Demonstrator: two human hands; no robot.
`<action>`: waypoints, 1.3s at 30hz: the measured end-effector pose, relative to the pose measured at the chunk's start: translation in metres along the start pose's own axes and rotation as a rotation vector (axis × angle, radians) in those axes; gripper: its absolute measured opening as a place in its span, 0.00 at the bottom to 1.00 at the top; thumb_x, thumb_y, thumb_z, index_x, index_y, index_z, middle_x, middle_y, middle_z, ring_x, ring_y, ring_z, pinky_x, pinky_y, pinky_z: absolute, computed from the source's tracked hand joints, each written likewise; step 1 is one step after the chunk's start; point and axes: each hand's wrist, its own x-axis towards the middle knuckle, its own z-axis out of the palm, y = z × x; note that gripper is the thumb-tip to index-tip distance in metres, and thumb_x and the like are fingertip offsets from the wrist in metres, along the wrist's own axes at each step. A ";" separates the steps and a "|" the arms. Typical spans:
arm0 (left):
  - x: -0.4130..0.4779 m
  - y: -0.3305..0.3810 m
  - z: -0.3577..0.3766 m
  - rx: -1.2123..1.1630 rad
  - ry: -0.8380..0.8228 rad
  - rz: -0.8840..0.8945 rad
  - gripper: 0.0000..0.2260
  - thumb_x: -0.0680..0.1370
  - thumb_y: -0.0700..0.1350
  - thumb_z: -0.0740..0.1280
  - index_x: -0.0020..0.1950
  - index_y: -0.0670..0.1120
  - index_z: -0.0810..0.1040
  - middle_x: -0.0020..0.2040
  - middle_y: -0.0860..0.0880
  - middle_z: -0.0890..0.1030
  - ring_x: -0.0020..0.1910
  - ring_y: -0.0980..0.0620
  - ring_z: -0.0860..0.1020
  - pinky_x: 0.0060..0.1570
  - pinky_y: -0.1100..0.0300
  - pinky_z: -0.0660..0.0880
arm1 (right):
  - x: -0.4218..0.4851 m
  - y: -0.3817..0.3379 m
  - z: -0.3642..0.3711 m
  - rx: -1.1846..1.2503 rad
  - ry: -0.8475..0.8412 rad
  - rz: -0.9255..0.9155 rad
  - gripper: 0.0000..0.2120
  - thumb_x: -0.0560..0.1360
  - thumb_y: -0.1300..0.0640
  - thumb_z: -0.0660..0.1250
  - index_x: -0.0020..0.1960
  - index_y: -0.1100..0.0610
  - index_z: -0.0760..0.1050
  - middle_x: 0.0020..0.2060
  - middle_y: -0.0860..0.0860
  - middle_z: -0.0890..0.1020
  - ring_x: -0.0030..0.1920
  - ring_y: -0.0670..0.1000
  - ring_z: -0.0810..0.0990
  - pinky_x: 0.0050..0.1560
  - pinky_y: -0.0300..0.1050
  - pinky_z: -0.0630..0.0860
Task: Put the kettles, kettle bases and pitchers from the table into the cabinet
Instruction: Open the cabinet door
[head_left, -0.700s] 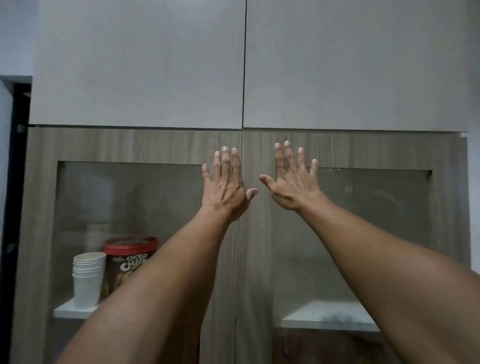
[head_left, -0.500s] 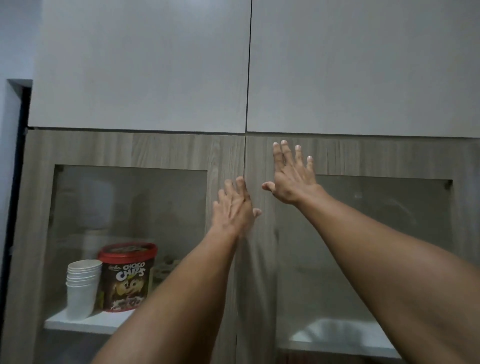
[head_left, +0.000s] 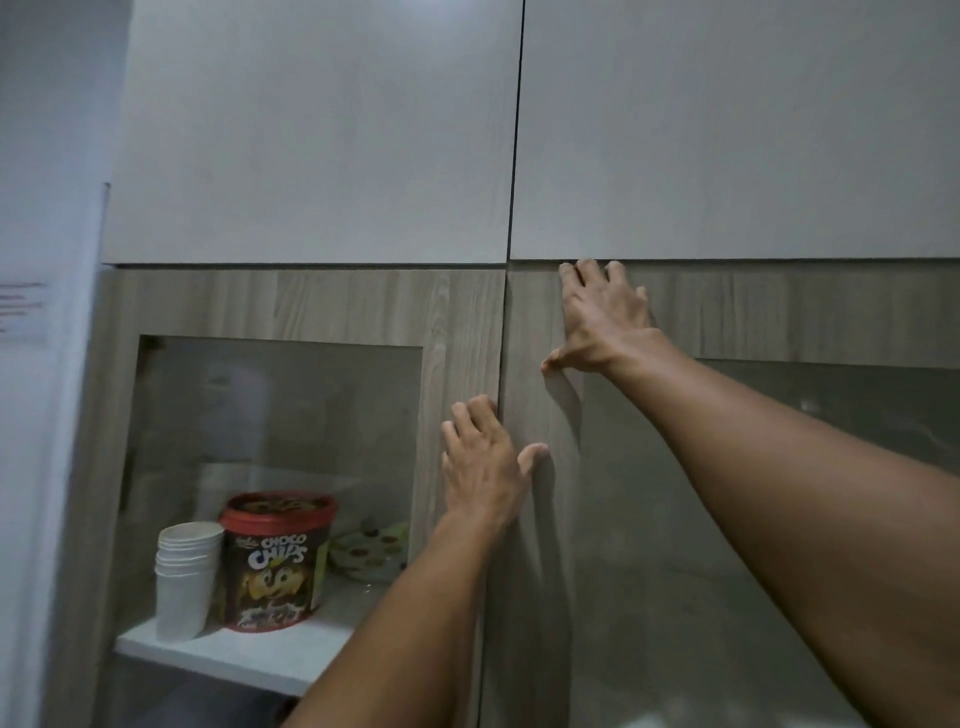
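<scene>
Inside the cabinet (head_left: 462, 322), stacked cups (head_left: 186, 577) touch a Choco Chips tub (head_left: 275, 561)

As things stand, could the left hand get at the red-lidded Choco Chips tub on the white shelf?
Probably not: the left hand lies flat on the wood-grain door frame, and the red-lidded Choco Chips tub sits behind the closed glass-paned cabinet door.
</scene>
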 end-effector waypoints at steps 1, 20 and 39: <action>-0.001 0.002 -0.001 -0.003 -0.017 -0.011 0.31 0.72 0.61 0.70 0.66 0.47 0.62 0.62 0.47 0.66 0.57 0.49 0.68 0.57 0.54 0.74 | 0.000 0.000 -0.003 0.006 0.000 0.002 0.56 0.62 0.34 0.77 0.79 0.57 0.55 0.74 0.54 0.64 0.74 0.60 0.62 0.68 0.63 0.68; -0.187 0.095 -0.187 -0.482 -0.156 0.042 0.15 0.81 0.54 0.60 0.57 0.43 0.66 0.43 0.42 0.80 0.48 0.36 0.81 0.38 0.53 0.70 | -0.173 0.011 -0.209 0.449 0.153 0.178 0.44 0.68 0.24 0.58 0.72 0.53 0.63 0.69 0.57 0.71 0.68 0.62 0.69 0.65 0.65 0.69; -0.417 0.410 -0.278 -0.884 -0.563 0.193 0.21 0.76 0.45 0.72 0.64 0.47 0.66 0.55 0.49 0.76 0.49 0.55 0.78 0.42 0.71 0.69 | -0.425 0.222 -0.417 0.291 0.292 0.820 0.07 0.74 0.60 0.61 0.44 0.62 0.76 0.36 0.55 0.77 0.42 0.60 0.79 0.44 0.50 0.78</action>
